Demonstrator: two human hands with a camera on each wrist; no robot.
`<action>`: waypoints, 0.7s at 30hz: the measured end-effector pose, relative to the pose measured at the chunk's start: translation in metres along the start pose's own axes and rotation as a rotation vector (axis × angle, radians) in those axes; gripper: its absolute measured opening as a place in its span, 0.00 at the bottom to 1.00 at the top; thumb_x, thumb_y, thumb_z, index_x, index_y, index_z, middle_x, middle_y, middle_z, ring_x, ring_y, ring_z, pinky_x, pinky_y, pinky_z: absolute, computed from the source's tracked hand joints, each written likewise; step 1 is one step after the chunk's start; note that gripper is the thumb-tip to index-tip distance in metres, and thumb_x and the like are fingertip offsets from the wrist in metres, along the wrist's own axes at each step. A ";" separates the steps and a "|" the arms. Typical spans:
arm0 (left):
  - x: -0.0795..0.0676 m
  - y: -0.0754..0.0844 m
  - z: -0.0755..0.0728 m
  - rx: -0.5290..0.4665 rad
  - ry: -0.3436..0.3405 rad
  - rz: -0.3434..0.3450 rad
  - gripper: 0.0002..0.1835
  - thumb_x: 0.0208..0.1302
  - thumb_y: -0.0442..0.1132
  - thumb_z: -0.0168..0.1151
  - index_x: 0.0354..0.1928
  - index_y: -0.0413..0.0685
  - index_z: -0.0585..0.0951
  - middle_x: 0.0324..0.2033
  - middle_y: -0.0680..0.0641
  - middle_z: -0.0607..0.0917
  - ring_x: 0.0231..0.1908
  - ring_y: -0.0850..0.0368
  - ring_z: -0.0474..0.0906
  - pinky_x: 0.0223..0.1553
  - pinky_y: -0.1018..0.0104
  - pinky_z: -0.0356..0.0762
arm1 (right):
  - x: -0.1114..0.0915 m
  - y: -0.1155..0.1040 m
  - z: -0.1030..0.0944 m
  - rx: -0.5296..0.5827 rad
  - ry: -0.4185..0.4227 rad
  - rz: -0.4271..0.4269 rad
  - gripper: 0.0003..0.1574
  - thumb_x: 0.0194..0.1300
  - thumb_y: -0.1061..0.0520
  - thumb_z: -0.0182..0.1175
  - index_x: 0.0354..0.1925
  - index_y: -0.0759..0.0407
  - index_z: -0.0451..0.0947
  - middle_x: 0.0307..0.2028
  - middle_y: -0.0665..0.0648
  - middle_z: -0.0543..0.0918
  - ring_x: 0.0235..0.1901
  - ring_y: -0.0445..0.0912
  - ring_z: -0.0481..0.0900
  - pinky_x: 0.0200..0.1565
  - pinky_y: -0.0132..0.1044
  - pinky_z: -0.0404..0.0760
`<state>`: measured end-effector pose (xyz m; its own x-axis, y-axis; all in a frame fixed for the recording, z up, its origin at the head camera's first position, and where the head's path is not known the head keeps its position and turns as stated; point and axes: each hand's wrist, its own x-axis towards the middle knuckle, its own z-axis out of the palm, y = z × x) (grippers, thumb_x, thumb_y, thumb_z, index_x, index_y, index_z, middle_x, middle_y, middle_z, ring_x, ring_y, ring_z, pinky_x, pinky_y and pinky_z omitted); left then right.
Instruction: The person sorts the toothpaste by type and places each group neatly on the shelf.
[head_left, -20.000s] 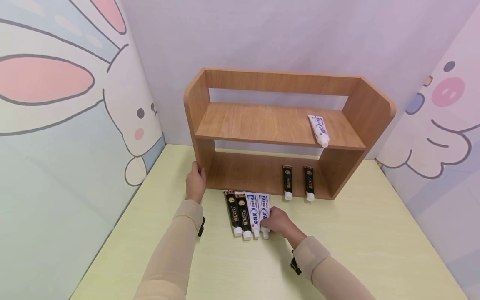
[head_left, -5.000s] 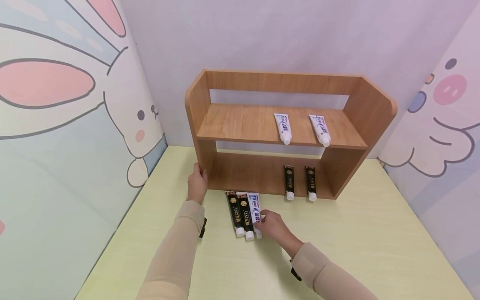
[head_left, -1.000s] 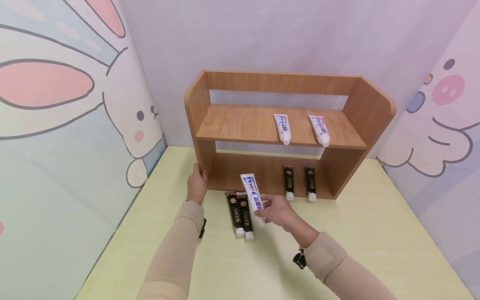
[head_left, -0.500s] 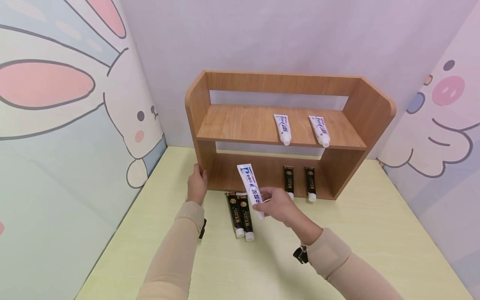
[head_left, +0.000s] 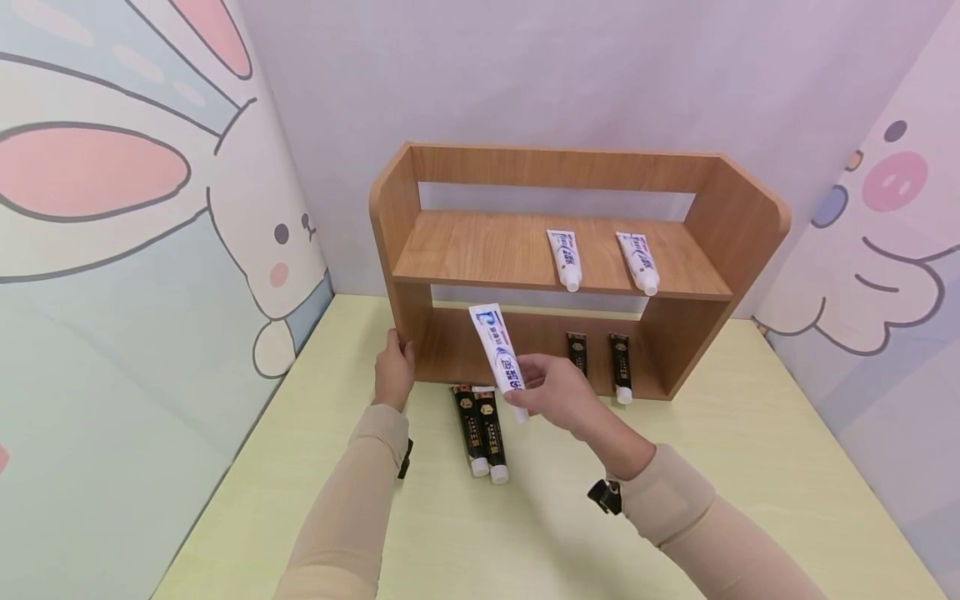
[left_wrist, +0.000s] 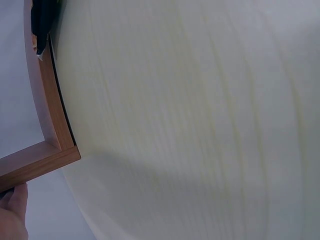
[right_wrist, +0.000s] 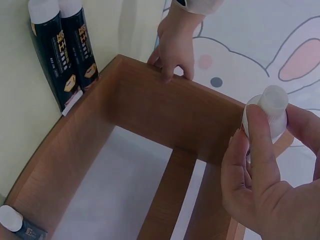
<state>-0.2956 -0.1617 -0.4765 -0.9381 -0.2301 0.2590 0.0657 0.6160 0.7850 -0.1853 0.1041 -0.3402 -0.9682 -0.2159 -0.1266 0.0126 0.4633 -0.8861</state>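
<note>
My right hand (head_left: 558,392) pinches a white toothpaste tube (head_left: 497,346) near its cap end, raised in front of the lower shelf, with its flat end pointing up and left. In the right wrist view, thumb and fingers close around the tube beside its white cap (right_wrist: 274,102). My left hand (head_left: 393,371) grips the left side panel of the wooden shelf (head_left: 397,242) near the bottom. Two black toothpaste tubes with white caps, a left one (head_left: 468,429) and a right one (head_left: 491,437), lie side by side on the table before the shelf.
On the upper board lie two white tubes, one near the middle (head_left: 566,260) and one further right (head_left: 639,262). Below them, a black tube (head_left: 620,362) and another black tube (head_left: 577,350), partly hidden by my right hand, lie on the bottom board. The table (head_left: 712,483) is pale yellow.
Since 20 seconds ago, a second white tube has come to lie on the upper board. Over the last second my right hand has raised another white tube higher. The left hand stays put.
</note>
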 end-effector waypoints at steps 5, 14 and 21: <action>0.000 0.000 0.000 -0.003 -0.001 -0.006 0.15 0.76 0.38 0.50 0.58 0.40 0.66 0.52 0.32 0.79 0.46 0.38 0.81 0.46 0.44 0.78 | -0.001 -0.007 -0.004 -0.012 0.005 -0.012 0.35 0.57 0.63 0.71 0.62 0.65 0.71 0.44 0.60 0.81 0.43 0.52 0.79 0.37 0.40 0.83; 0.000 0.001 0.000 -0.018 -0.007 -0.025 0.16 0.76 0.39 0.50 0.59 0.41 0.66 0.55 0.33 0.78 0.49 0.38 0.79 0.50 0.43 0.76 | 0.004 -0.022 -0.013 -0.050 0.026 -0.022 0.35 0.59 0.61 0.70 0.63 0.63 0.71 0.47 0.59 0.81 0.45 0.52 0.78 0.40 0.40 0.82; 0.000 0.001 0.000 -0.012 0.005 -0.011 0.14 0.75 0.36 0.50 0.58 0.39 0.66 0.53 0.31 0.78 0.47 0.37 0.80 0.47 0.43 0.77 | 0.014 -0.041 -0.022 -0.063 0.052 -0.003 0.36 0.60 0.58 0.70 0.64 0.61 0.70 0.49 0.58 0.81 0.46 0.52 0.77 0.42 0.41 0.80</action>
<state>-0.2955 -0.1609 -0.4761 -0.9370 -0.2405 0.2534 0.0598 0.6043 0.7945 -0.2052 0.1009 -0.2965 -0.9800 -0.1728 -0.0990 -0.0046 0.5167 -0.8562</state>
